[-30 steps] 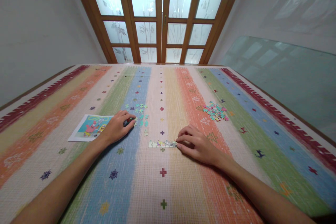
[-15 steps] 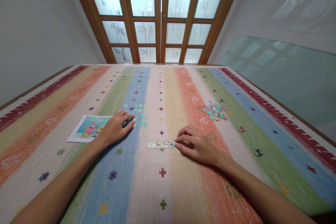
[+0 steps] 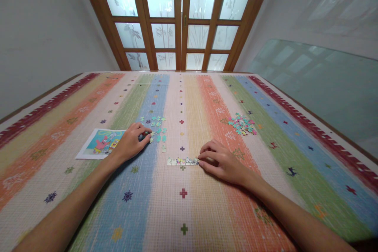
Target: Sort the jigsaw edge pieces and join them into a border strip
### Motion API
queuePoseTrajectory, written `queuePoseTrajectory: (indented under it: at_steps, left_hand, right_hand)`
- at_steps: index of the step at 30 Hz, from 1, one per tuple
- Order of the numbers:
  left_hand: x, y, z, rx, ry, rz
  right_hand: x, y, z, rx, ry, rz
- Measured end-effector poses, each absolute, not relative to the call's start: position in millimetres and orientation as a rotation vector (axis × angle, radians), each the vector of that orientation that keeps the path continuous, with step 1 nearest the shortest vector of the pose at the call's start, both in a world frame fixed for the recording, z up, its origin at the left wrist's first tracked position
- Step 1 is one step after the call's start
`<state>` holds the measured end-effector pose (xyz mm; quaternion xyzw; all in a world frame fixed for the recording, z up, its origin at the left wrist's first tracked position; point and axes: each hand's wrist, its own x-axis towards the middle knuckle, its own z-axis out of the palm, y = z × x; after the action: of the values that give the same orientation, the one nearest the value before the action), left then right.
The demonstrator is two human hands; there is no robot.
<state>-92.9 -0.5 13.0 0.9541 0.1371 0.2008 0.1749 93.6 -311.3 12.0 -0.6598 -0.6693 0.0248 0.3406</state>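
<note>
My left hand rests on the striped mat, its fingers curled round a small dark puzzle piece at the edge of a scatter of teal puzzle pieces. A cartoon reference picture lies just left of that hand. My right hand lies on the mat with its fingertips pinched against the right end of a short joined row of puzzle pieces.
A striped, colourful mat covers the floor. A heap of loose puzzle pieces lies to the right on the orange stripe. Wooden doors with frosted glass panes stand at the far end, with white walls on both sides.
</note>
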Motion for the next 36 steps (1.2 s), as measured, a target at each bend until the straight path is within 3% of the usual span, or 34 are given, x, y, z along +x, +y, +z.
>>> queuePoseTrajectory:
  at_steps: [36]
  left_hand:
    - [-86,-12,5,2.739,0.366,0.662]
  right_hand:
    - [94,-311,10,-1.713,-1.741,0.070]
